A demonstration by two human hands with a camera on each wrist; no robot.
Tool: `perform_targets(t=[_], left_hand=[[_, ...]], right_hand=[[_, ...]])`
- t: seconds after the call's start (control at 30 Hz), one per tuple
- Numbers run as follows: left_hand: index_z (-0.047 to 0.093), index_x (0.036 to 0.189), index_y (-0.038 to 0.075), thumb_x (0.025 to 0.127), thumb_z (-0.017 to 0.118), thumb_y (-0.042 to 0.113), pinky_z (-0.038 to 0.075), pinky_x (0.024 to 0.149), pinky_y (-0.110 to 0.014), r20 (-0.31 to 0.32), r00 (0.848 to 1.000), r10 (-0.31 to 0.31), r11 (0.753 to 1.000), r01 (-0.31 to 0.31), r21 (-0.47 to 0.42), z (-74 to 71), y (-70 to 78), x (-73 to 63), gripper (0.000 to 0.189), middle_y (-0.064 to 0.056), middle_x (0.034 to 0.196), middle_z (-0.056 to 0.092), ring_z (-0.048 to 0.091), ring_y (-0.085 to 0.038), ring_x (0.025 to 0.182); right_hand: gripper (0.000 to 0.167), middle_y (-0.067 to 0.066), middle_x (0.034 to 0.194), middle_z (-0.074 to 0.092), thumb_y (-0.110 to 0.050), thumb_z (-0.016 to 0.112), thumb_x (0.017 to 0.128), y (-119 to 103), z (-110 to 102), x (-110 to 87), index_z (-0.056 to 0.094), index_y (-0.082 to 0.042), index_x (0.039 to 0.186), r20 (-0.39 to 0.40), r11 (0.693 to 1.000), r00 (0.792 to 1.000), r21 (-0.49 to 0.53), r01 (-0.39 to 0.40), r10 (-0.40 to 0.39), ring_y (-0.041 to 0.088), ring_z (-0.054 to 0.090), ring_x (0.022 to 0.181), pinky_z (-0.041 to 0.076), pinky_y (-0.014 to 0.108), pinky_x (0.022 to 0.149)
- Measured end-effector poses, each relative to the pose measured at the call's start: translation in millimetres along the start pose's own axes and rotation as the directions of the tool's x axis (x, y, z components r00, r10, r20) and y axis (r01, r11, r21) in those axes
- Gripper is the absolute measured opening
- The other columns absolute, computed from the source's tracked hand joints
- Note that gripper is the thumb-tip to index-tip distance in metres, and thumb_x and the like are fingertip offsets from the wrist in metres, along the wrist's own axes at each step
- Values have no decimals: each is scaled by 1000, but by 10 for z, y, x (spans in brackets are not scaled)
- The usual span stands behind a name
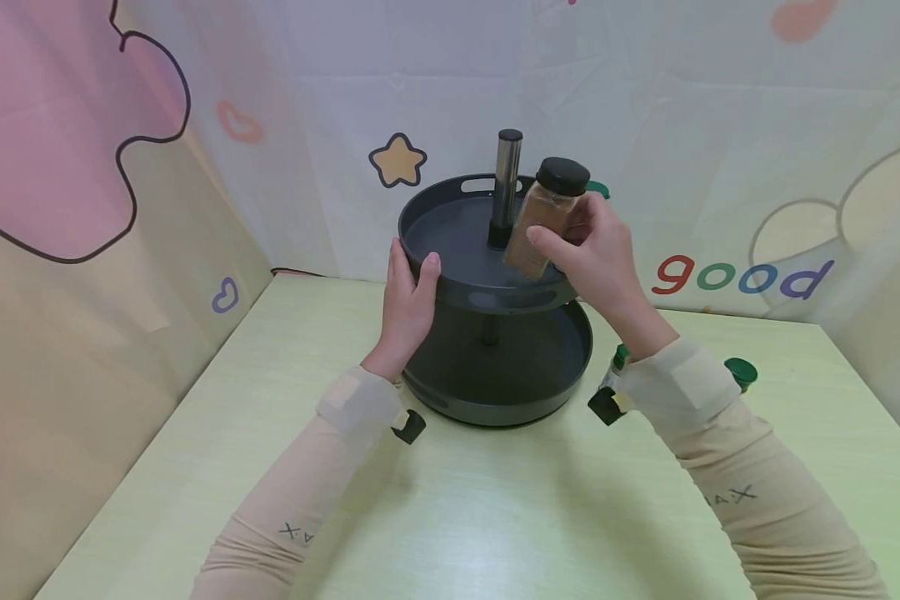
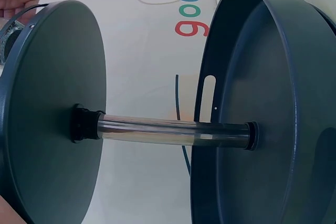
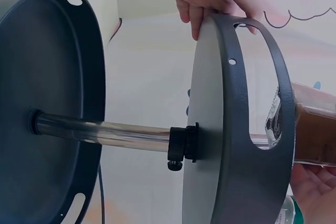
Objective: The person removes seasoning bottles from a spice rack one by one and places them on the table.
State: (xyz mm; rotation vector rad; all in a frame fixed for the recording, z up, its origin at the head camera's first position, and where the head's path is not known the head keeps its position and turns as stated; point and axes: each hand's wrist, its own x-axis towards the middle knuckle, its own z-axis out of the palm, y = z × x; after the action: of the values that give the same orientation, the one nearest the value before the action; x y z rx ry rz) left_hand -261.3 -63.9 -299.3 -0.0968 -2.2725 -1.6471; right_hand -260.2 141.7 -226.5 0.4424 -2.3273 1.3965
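A two-tier round dark grey rack [image 1: 450, 292] stands on the table, its trays joined by a shiny metal post [image 2: 152, 130]. With its thumb over the rim, my left hand [image 1: 408, 304] grips the left side of the upper tray [image 3: 231, 129]; its fingers lie along the outside. My right hand [image 1: 603, 254] holds a clear spice jar [image 1: 534, 227] of brown powder with a black lid. The jar leans over the right part of the upper tray, lid up. Whether its base touches the tray, I cannot tell. Behind my right hand a green-capped jar [image 1: 598, 189] is mostly hidden.
On the table right of the rack, a green-capped bottle [image 1: 619, 358] is partly covered by my right wrist. Farther right, another green-topped container [image 1: 741, 372] shows beside the sleeve. A printed cloth backdrop [image 1: 330, 125] hangs behind the table.
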Motion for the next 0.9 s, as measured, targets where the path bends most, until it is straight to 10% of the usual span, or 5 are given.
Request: perform_targets(t=[0.9], left_hand=[[0, 143, 11, 89, 36, 46, 14, 111, -37, -6, 1000, -2, 1000, 2, 6, 8, -20, 14, 74, -2, 150, 4, 8, -15, 137]], right_hand=[[44, 6, 102, 57, -14, 61, 79, -155, -121, -265, 46, -3, 119, 45, 992, 998, 115, 49, -54, 5, 56, 85, 47, 13, 73]])
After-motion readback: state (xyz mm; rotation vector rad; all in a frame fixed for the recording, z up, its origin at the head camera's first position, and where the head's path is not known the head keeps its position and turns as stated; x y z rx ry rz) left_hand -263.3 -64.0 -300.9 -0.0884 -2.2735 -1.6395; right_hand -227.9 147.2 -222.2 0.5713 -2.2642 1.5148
